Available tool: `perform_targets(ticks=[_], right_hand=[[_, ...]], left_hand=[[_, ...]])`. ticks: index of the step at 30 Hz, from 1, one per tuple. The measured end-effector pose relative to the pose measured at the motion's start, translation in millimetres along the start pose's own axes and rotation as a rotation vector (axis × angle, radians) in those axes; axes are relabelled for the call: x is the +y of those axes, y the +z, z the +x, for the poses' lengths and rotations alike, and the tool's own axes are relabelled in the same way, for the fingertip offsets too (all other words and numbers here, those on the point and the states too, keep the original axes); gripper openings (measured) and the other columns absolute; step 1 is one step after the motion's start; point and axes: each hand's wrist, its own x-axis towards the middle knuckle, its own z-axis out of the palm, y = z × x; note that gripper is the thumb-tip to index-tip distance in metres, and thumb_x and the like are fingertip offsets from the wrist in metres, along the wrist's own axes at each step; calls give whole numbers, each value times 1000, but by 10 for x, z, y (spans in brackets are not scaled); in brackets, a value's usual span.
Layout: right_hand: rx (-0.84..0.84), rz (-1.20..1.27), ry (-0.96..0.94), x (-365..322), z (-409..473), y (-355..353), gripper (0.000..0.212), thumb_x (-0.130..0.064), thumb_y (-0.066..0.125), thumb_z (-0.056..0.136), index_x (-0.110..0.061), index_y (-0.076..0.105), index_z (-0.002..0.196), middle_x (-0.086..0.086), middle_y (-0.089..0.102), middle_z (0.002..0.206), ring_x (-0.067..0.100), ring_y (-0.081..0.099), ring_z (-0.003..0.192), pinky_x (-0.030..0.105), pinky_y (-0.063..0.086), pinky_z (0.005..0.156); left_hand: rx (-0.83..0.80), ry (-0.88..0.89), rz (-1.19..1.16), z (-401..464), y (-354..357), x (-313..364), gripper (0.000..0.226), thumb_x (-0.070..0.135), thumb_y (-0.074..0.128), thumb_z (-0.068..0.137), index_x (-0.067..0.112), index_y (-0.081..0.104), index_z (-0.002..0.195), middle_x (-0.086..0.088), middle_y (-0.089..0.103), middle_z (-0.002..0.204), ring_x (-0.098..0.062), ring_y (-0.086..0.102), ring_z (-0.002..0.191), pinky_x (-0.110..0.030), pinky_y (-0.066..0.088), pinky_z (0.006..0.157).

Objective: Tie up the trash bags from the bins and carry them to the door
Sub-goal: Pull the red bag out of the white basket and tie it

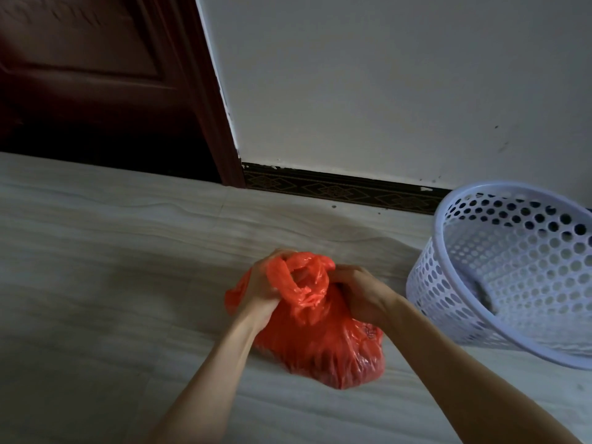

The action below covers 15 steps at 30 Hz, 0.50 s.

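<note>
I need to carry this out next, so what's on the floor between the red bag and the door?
Only bare pale floor between the red bag and the dark door, in the head view.

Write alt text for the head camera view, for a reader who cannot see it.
Two bare hands, the left hand and right hand, grip the twisted neck of a full red trash bag resting on a pale floor. A white perforated bin stands to its right; a dark door is behind.
</note>
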Motion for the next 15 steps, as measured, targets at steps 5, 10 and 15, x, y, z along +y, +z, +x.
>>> perform_targets(ticks=[5, 10, 15], right_hand=[[-1, 21, -74, -26, -3, -46, 26, -4, 44, 82, -2, 63, 100, 9, 60, 74, 16, 53, 64, 25, 43, 58], [247, 31, -218, 40, 46, 1, 17, 4, 40, 87, 2, 56, 93, 11, 55, 70, 18, 52, 61, 25, 41, 53], [554, -32, -369, -8, 68, -114, 26, 3, 38, 88, -14, 46, 71, 6, 48, 63, 17, 47, 57, 30, 38, 53]], left_hand=[[66, -113, -153, 17, -3, 14, 22, 5, 56, 87, 18, 71, 77, 6, 74, 77, -7, 69, 78, -29, 54, 83], [171, -251, -246, 61, -2, -73, 36, 34, 49, 93, 24, 69, 64, -2, 73, 81, -22, 67, 87, -44, 46, 95], [309, -284, -298, 92, -10, -118, 32, 32, 51, 91, 19, 55, 62, -4, 70, 80, -23, 65, 87, -44, 42, 100]])
